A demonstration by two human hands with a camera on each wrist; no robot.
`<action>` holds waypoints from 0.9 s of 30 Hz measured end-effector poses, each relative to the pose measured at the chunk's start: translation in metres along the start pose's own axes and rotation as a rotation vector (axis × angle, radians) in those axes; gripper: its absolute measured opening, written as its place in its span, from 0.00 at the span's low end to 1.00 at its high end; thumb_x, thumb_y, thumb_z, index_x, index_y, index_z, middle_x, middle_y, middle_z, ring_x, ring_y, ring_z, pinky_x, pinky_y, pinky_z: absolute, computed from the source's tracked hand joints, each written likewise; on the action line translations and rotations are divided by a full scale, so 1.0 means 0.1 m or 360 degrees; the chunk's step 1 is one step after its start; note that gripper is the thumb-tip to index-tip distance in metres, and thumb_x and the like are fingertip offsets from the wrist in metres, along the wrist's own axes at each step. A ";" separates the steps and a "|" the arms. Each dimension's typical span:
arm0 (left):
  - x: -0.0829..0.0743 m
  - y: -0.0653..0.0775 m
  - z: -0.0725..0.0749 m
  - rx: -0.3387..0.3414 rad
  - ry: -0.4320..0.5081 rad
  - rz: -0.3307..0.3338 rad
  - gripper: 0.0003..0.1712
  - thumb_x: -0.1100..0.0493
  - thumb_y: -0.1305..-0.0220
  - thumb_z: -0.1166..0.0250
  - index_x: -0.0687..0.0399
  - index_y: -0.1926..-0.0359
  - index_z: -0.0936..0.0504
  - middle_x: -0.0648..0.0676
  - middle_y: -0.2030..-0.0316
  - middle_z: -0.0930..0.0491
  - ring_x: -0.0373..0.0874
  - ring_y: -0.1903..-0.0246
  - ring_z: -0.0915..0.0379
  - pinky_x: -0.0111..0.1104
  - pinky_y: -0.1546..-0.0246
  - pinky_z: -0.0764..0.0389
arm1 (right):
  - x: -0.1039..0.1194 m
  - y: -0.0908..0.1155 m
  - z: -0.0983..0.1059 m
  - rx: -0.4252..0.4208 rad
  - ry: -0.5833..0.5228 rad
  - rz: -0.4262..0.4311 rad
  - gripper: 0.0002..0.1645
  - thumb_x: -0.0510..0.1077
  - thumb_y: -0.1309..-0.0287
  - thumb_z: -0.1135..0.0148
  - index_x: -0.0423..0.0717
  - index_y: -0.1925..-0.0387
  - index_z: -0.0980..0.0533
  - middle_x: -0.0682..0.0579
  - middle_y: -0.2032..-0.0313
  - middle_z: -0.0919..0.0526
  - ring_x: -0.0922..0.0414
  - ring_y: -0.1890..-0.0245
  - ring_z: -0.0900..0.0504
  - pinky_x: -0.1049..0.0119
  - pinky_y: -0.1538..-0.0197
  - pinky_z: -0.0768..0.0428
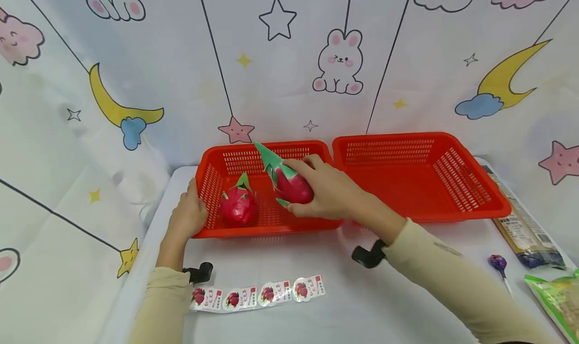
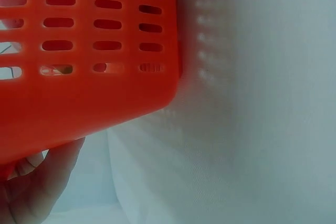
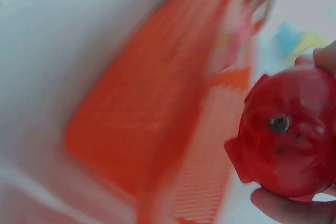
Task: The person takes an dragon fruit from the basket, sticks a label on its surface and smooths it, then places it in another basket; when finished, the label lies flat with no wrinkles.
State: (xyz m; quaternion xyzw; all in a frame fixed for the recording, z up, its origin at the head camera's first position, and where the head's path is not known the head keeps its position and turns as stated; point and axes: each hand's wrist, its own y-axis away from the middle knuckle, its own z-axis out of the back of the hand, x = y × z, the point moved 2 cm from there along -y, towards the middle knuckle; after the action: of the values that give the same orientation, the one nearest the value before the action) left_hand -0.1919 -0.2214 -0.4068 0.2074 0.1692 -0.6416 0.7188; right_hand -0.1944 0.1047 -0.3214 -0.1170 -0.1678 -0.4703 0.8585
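My right hand (image 1: 332, 191) grips a dragon fruit (image 1: 293, 186) with green leaf tips, tilted over the left red plastic basket (image 1: 271, 230). In the right wrist view, the underside of the held dragon fruit (image 3: 286, 135) shows a small dark spot, with fingers at its edges. At the basket's left end, my left hand (image 1: 186, 213) holds the rim; the left wrist view shows its fingers (image 2: 55, 177) curled at the rim beside the slotted wall (image 2: 84, 93). A second dragon fruit (image 1: 238, 208) lies inside this basket, toward its left side.
Another red basket (image 1: 420, 217) stands close on the right. A strip of dragon fruit stickers (image 1: 258, 297) lies in front on the white table (image 1: 280, 324). To the right are a long printed packet (image 1: 526, 228), a lollipop (image 1: 498, 263) and a green-edged bag (image 1: 558, 299). A patterned cloth hangs behind.
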 end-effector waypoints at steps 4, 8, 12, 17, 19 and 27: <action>0.02 0.01 -0.03 0.0012 0.0012 0.0001 0.40 0.63 0.27 0.56 0.71 0.22 0.61 0.82 0.40 0.33 0.75 0.45 0.28 0.68 0.46 0.26 | 0.12 0.74 0.18 -0.0025 -0.0123 0.0082 0.62 0.61 0.61 0.18 0.68 0.25 0.42 0.59 0.37 0.30 0.58 0.43 0.23 0.63 0.58 0.12; 0.02 0.00 -0.02 -0.0003 0.0006 -0.0017 0.39 0.63 0.28 0.57 0.71 0.22 0.60 0.82 0.41 0.33 0.76 0.46 0.28 0.69 0.47 0.26 | 0.00 1.42 0.06 0.0191 -0.0299 -0.0139 0.68 0.63 0.69 0.14 0.67 0.26 0.42 0.65 0.38 0.30 0.57 0.41 0.25 0.65 0.63 0.12; 0.01 -0.01 -0.01 -0.0028 0.0029 -0.0043 0.39 0.63 0.28 0.57 0.71 0.22 0.60 0.81 0.43 0.32 0.74 0.47 0.27 0.68 0.49 0.26 | -0.22 1.81 -0.20 0.0451 -0.0433 -0.0367 0.65 0.65 0.71 0.15 0.71 0.29 0.39 0.65 0.39 0.29 0.53 0.40 0.26 0.61 0.65 0.12; 0.00 0.01 -0.02 -0.0016 0.0035 -0.0020 0.39 0.63 0.28 0.57 0.71 0.22 0.60 0.81 0.42 0.33 0.74 0.47 0.28 0.68 0.49 0.25 | -0.42 1.99 -0.52 0.0585 -0.0443 -0.0438 0.59 0.68 0.69 0.16 0.70 0.33 0.36 0.66 0.41 0.27 0.55 0.45 0.24 0.59 0.64 0.12; 0.01 0.01 -0.02 -0.0014 0.0029 -0.0014 0.39 0.63 0.28 0.57 0.71 0.22 0.60 0.82 0.41 0.34 0.75 0.46 0.29 0.68 0.48 0.26 | -0.47 2.01 -0.60 0.0582 -0.0409 -0.0452 0.59 0.66 0.69 0.16 0.68 0.33 0.35 0.65 0.42 0.27 0.56 0.46 0.24 0.59 0.64 0.12; 0.00 0.04 0.02 -0.0091 -0.0006 -0.0016 0.38 0.59 0.25 0.57 0.67 0.21 0.58 0.81 0.37 0.37 0.76 0.44 0.32 0.70 0.46 0.28 | -0.56 1.98 -0.68 0.0617 -0.0419 -0.0578 0.64 0.61 0.78 0.13 0.67 0.32 0.35 0.62 0.40 0.28 0.52 0.42 0.27 0.52 0.63 0.12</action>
State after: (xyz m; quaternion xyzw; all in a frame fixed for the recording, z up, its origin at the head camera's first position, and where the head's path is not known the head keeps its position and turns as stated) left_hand -0.1875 -0.2220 -0.4049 0.1846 0.1871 -0.6404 0.7216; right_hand -0.0427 0.2277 -0.4146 0.0210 -0.3826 -0.5562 0.7375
